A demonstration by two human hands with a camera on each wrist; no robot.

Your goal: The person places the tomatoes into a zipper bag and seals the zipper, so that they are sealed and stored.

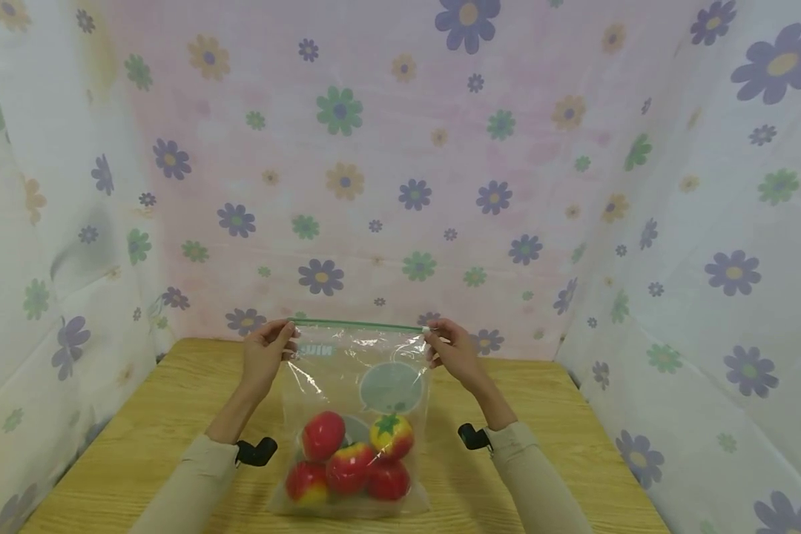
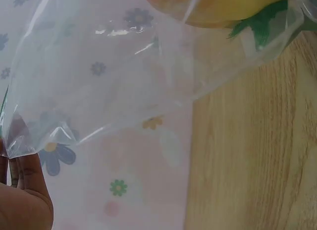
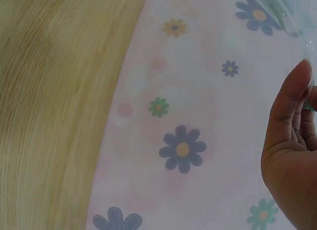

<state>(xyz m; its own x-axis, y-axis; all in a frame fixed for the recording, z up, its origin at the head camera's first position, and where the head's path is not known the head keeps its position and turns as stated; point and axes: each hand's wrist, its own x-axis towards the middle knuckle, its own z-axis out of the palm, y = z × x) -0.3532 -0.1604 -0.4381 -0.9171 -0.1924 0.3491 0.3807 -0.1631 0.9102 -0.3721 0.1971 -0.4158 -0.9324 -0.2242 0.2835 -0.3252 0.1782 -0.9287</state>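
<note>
A clear zip bag (image 1: 337, 382) with a green strip (image 1: 354, 324) along its top hangs upright between my two hands, low over the table. Several red and yellow toy fruits (image 1: 349, 469) lie in its bottom; one fruit (image 1: 392, 436) has a green star-shaped leaf. My left hand (image 1: 264, 356) pinches the top left corner between thumb and fingers. At the other top corner, by a small whitish end piece (image 1: 426, 330), my right hand (image 1: 457, 356) pinches the bag. The left wrist view shows the plastic (image 2: 109, 86) stretching from the fingers towards a yellow-orange fruit (image 2: 223, 7).
A wood-grain table (image 1: 193, 393) lies under the bag. Flower-printed cloth (image 1: 374, 148) stands behind it and along both sides. A black wrist camera (image 1: 256, 452) sticks out from the left sleeve, another camera (image 1: 473, 437) from the right.
</note>
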